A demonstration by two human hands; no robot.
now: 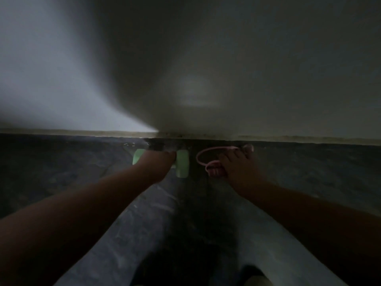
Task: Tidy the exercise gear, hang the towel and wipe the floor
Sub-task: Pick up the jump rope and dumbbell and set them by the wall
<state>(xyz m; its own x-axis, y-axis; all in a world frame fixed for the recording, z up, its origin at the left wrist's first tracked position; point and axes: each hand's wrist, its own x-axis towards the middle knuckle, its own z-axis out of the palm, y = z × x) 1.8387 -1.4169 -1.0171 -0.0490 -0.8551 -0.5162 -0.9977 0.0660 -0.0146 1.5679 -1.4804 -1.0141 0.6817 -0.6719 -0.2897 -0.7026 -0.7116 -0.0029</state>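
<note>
The scene is dim and blurred. A pale green dumbbell lies on the dark floor right at the foot of the wall, and my left hand is wrapped around its middle bar, so only the two end weights show. To its right my right hand grips the pink handles of a pink skipping rope, whose cord loops up and left toward the wall. Some fingers of the right hand stretch toward the wall base.
A pale wall fills the upper half, with a skirting strip along its foot. The dark floor spreads left and right. A light patch falls on the wall at left. Both forearms reach forward from the bottom corners.
</note>
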